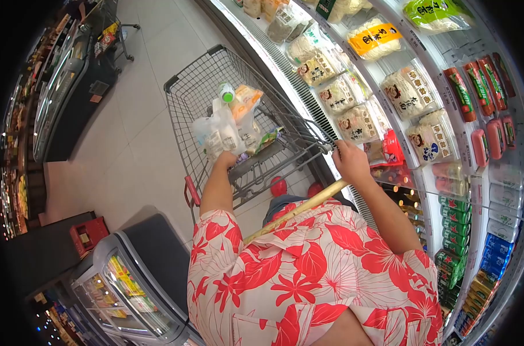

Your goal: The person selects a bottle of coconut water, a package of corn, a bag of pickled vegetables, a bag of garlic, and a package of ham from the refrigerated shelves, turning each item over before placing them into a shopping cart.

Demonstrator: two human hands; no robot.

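A wire shopping cart (pixel 184 109) stands in front of me, holding a white plastic bag (pixel 223 130), a bottle with a green cap (pixel 227 93) and an orange and white package (pixel 246 102). My left hand (pixel 226 158) reaches into the cart at the bag's lower edge; its fingers are mostly hidden there. Closed at the cart's right rear corner, beside the shelf edge, is my right hand (pixel 351 162). What its fingers hold is hidden. A pale yellow bar or stick (pixel 296 211) runs from below that hand across my front.
Refrigerated shelves on the right carry bagged noodles (pixel 375 39), red packages (pixel 461 94) and green cans (pixel 456 222). Another cart (pixel 122 40) is at the upper left. A freezer case (pixel 136 282) and a red box (pixel 89 235) stand at the lower left.
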